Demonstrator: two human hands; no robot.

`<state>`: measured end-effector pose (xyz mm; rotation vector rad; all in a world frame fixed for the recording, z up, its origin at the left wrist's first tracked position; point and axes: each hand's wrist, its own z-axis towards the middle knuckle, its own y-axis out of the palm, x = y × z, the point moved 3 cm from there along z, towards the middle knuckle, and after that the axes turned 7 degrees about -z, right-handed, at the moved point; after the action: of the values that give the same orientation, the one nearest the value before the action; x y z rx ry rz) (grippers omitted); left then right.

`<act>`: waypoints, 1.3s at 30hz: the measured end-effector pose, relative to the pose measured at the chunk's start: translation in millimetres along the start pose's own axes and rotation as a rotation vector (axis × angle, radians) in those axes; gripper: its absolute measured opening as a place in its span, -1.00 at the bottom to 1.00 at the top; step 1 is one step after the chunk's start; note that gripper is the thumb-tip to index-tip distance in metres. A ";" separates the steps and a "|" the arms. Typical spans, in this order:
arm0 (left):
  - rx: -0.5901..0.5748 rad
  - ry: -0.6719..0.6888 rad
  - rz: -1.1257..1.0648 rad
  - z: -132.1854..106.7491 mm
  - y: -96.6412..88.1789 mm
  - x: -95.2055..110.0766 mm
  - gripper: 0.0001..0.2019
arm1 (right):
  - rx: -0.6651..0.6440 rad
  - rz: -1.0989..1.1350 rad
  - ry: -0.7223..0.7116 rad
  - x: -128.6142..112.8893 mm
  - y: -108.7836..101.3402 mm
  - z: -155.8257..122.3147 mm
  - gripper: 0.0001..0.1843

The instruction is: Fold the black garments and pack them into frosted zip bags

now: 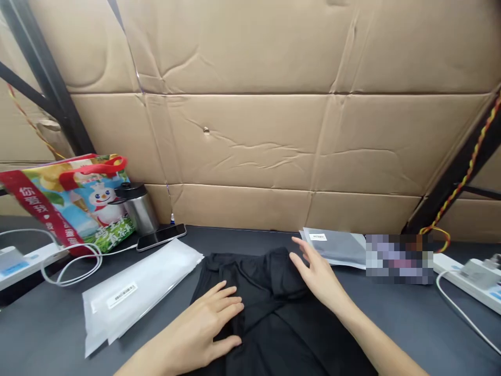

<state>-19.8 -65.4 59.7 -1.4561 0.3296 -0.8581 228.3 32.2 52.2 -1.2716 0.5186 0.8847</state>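
Note:
A black garment [270, 324] lies spread on the dark table before me, wrinkled, with a folded-over part near its upper right. My left hand [207, 324] rests flat on its left side, fingers spread. At the upper right edge of the cloth is my right hand [313, 269], its fingers apart and the palm turned inward, with nothing seen in its grasp. To the left lie white plastic packages [144, 292] with a barcode label. Behind my right hand sits another clear bag [336, 248] with a barcode and something dark inside.
A colourful shopping bag [82, 203], a steel flask [141, 209] and a phone [161, 237] stand or lie at the back left. White power strips [31, 263] with cables are at both sides. A cardboard wall [250, 141] closes off the back. A blurred patch hides something at right.

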 end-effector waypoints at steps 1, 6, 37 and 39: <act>0.005 -0.003 0.011 0.8 1.6 0.6 -0.59 | -0.038 -0.112 -0.074 -2.2 -2.1 -4.8 -0.49; 0.054 -0.006 0.073 7.5 9.1 5.1 -0.64 | -0.276 -0.428 -0.241 -9.4 3.3 -30.8 -0.38; 0.358 -0.294 0.000 30.4 -34.1 -135.8 -0.63 | 0.069 -0.648 -0.290 39.1 -17.1 24.5 -0.74; 0.383 -0.295 -0.007 27.3 -35.5 -130.8 -0.66 | 0.083 -0.532 -0.286 34.5 -23.1 18.2 -0.74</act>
<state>-100.2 47.1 58.3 -1.2014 -0.0613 -0.6563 264.5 58.2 44.1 -1.1071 -0.0169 0.5717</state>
